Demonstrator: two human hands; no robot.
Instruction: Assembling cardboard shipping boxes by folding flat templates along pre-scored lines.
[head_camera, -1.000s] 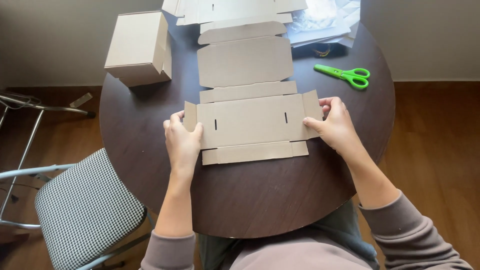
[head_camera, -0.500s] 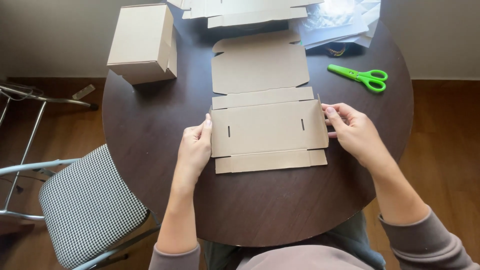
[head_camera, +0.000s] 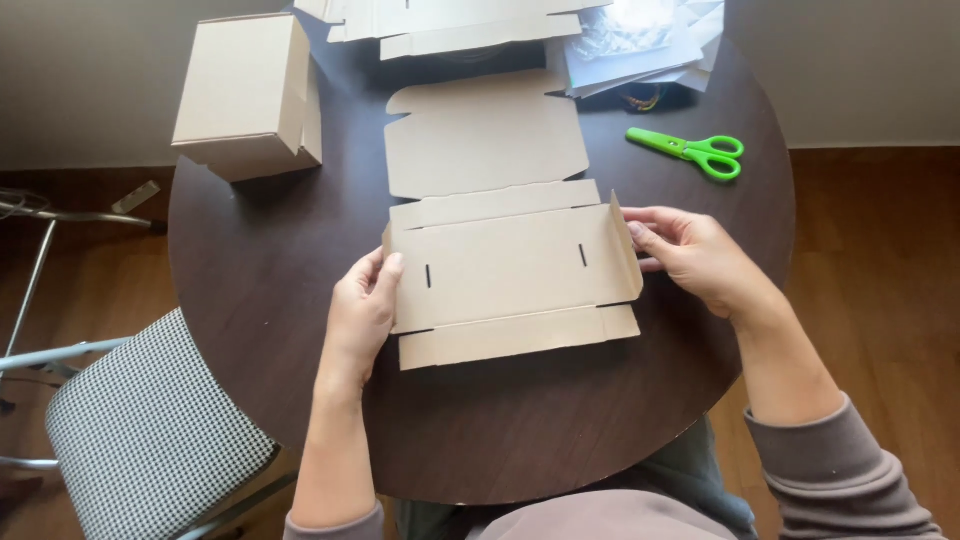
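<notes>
I see the flat box blank (head_camera: 505, 265) lying on the round dark counter (head_camera: 250, 290), stretched between my two hands. My left hand (head_camera: 360, 315) sits at the blank's left edge, thumb on top of the cardboard and fingers curled loosely at the side flap; it pinches the edge lightly rather than closing into a fist. My right hand (head_camera: 700, 260) is at the blank's right edge, fingers half curled against the side flap (head_camera: 625, 250), which stands tilted up off the counter. The fingertips touch the flap's outer face; I cannot tell whether the thumb grips it from behind.

The blank's middle panel, with two short slots, lies just between the hands. A narrow strip runs along its near edge, toward my body, and a larger panel reaches away from the hands.

Beyond the right hand, well apart, lie green scissors (head_camera: 690, 152). Farther beyond them is a pile of clear plastic and papers (head_camera: 640, 40). Beyond the left hand, and off to its left, stands a folded box (head_camera: 250, 95). More flat cardboard (head_camera: 450, 22) lies at the far rim. A checked chair (head_camera: 140, 440) stands left of my left arm.
</notes>
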